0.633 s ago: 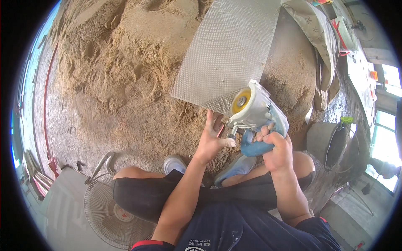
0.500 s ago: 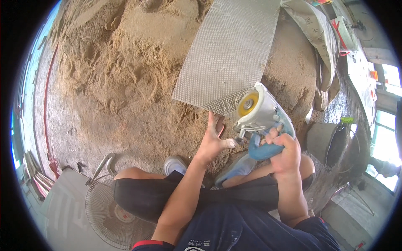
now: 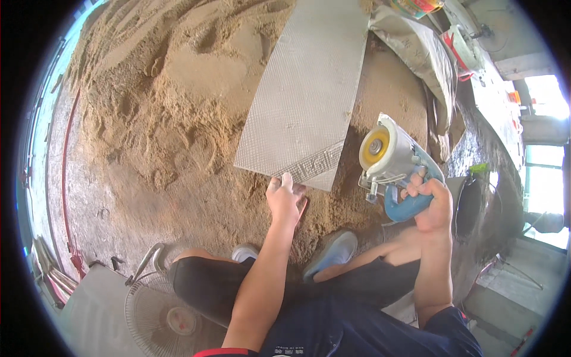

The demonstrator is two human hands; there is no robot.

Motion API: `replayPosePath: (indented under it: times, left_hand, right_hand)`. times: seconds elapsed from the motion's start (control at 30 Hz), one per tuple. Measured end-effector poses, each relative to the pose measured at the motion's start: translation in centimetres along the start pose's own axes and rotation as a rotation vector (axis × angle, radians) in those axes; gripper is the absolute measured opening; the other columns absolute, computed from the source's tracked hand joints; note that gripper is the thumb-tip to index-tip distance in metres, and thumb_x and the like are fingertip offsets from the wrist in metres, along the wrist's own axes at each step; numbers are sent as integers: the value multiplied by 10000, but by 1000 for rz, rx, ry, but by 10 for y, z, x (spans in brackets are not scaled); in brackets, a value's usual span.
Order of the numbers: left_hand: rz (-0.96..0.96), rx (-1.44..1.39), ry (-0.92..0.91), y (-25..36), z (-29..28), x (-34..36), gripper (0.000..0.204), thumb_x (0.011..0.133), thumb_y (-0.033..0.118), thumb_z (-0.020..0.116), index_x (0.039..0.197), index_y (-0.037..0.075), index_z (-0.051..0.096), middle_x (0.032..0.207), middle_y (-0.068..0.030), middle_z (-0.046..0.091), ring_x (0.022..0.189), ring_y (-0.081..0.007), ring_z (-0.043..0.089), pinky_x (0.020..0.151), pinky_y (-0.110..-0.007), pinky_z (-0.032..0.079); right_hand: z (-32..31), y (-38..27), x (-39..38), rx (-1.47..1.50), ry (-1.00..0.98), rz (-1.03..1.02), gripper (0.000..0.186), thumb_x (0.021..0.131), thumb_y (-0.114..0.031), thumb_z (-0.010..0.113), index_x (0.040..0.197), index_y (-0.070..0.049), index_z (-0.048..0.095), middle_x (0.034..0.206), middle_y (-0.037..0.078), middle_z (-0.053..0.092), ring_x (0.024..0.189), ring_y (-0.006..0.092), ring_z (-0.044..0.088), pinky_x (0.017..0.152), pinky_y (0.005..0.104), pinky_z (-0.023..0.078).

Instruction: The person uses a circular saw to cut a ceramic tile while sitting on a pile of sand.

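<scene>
While the grey mesh-backed tile [image 3: 309, 89] is touched at its 6 o'clock edge by open left-hand [image 3: 285, 199] fingers, a blue-handled white cutter [image 3: 395, 163] is gripped by the right hand [image 3: 431, 202].

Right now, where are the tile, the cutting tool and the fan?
tile [image 3: 306, 101], head view, middle of its gridded face
cutting tool [image 3: 395, 157], head view, white body beside the yellow disc
fan [image 3: 163, 318], head view, wire guard

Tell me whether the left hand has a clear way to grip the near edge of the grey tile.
Probably yes: the left hand already rests at the grey tile near edge on the sand, nothing between them; the cutter is off to the right.
</scene>
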State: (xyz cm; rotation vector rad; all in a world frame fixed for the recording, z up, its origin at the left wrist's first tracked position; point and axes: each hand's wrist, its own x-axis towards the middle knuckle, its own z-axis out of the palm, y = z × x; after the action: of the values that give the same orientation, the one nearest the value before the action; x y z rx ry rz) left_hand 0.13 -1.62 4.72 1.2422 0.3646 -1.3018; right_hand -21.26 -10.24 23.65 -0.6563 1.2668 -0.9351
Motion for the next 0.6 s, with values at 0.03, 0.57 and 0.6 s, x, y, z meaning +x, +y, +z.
replayPosePath:
  times: [0.03, 0.57, 0.6]
  left_hand:
    - [71, 16, -4, -7, -13, 12, 199, 999, 148, 507, 1168, 47, 476, 1033, -84, 581, 855, -203, 604, 764, -396, 518]
    - [395, 320, 19, 21, -30, 61, 478, 867, -37, 579, 1320, 40, 447, 1157, -110, 601, 864, -228, 639, 530, -326, 514]
    - [371, 314, 21, 28, -19, 62, 478, 867, -37, 579, 1320, 40, 447, 1157, -110, 601, 864, -228, 639, 530, -326, 514]
  right_hand:
    - [0, -3, 1, 21, -13, 17, 246, 689, -13, 477, 925, -55, 527, 768, 27, 471, 691, 168, 458, 715, 359, 429]
    - [-11, 3, 16, 51, -66, 13, 282, 681, 0, 489, 957, -13, 544, 763, 68, 512, 642, 179, 476, 644, 363, 441]
    - [-16, -1, 20, 25, -83, -12, 291, 679, 0, 489, 963, -12, 547, 768, 68, 516, 646, 177, 478, 645, 362, 442]
